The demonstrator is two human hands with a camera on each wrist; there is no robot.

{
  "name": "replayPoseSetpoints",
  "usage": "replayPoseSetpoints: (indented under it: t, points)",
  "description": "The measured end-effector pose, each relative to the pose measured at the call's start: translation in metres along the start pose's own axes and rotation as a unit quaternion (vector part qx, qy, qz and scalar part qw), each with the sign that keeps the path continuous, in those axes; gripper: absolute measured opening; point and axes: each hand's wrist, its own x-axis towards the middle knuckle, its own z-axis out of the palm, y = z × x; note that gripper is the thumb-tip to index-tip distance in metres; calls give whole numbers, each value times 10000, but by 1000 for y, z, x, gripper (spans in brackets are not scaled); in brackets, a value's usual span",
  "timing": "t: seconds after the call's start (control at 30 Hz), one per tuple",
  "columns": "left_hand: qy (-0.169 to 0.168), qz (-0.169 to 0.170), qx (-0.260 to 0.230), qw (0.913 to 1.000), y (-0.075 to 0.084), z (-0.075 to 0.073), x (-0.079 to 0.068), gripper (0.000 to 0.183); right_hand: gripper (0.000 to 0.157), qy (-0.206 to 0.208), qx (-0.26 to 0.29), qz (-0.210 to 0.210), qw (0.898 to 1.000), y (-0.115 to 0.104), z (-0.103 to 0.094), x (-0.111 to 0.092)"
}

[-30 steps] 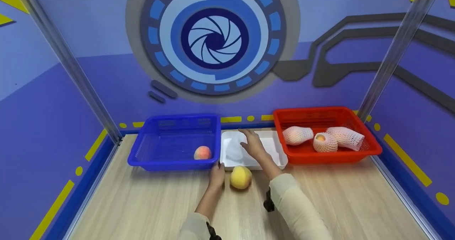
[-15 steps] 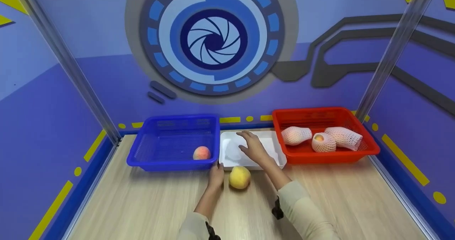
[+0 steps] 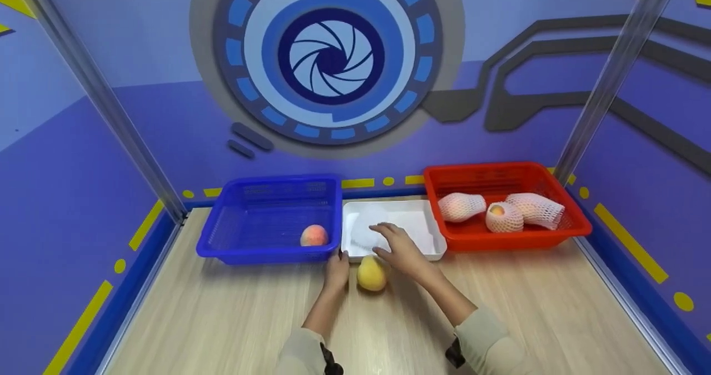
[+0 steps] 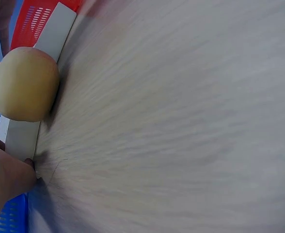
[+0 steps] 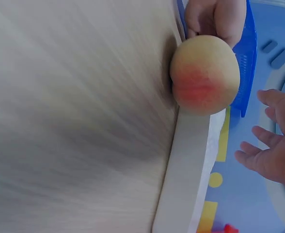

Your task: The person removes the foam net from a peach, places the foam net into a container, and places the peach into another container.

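A yellow peach [image 3: 371, 275] with a red blush sits on the table, right at the front wall of a shallow white tray [image 3: 414, 256]. Inside the tray lies a white foam net [image 3: 364, 230]. My left hand [image 3: 336, 272] grips the tray's front left corner, beside the blue basket; the left wrist view shows its fingers [image 4: 16, 177] low against the tray wall. Above the tray, just behind and right of the peach, my right hand [image 3: 402, 251] holds nothing, its fingers [image 5: 268, 136] spread and slightly bent.
The blue basket [image 3: 269, 259] on the left contains one pink peach [image 3: 314, 235]. On the right stands a red basket [image 3: 516, 243] with several net-wrapped peaches [image 3: 504, 218]. A patterned wall [image 3: 389, 164] rises close behind the containers.
My right hand has come back toward the front of the tray, nearer the peach. The left hand stays at the tray corner, and the view has tilted slightly.
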Motion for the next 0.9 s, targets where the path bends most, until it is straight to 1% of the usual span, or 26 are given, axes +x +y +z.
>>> replayPoseSetpoints:
  t: [0.07, 0.2, 0.27, 0.33, 0.43, 0.53, 0.6, 0.63, 0.7, 0.73, 0.77, 0.83, 0.9]
  points:
    - [-9, -6, 40, 10000, 1, 0, 1, 43, 48, -120, 122, 23, 9999, -2, 0, -6]
    - [-53, 32, 136, 9999, 4, -1, 3, 43, 50, -297, 395, -99, 9987, -7, 1, -17]
    - [-93, 58, 101, 9999, 5, -2, 4, 42, 51, -360, 421, -155, 9983, -10, 2, -21]
    - [-147, 157, 114, 9997, 5, -3, 4, 41, 52, -392, 348, -178, 9985, -12, 4, -26]
    - [-285, 293, -54, 9991, 1, -7, 2, 40, 53, -476, 300, -135, 9983, -15, 7, -34]
    - [-482, 339, -413, 9974, -4, -13, -4, 40, 53, -631, 355, -32, 9974, -16, 9, -41]
    - [-618, 434, -567, 9955, 3, -24, -15, 38, 54, -701, 400, -32, 9967, -15, 11, -45]
    - [-691, 427, -653, 9946, 8, -30, -21, 37, 54, -724, 412, -18, 9965, -15, 11, -46]
    - [-856, 328, -838, 9923, 15, -43, -30, 37, 56, -751, 405, 9, 9964, -14, 11, -48]
    - [-946, 281, -888, 9912, 15, -49, -33, 37, 57, -749, 392, 10, 9964, -13, 11, -49]
    - [-1035, 249, -887, 9904, 13, -56, -36, 37, 58, -754, 384, 36, 9964, -14, 10, -50]
    - [-1236, 28, -968, 9876, 0, -69, -36, 39, 59, -760, 358, 50, 9965, -13, 10, -51]
    - [-1376, -113, -992, 9854, -16, -84, -35, 40, 60, -775, 360, 72, 9963, -13, 9, -53]
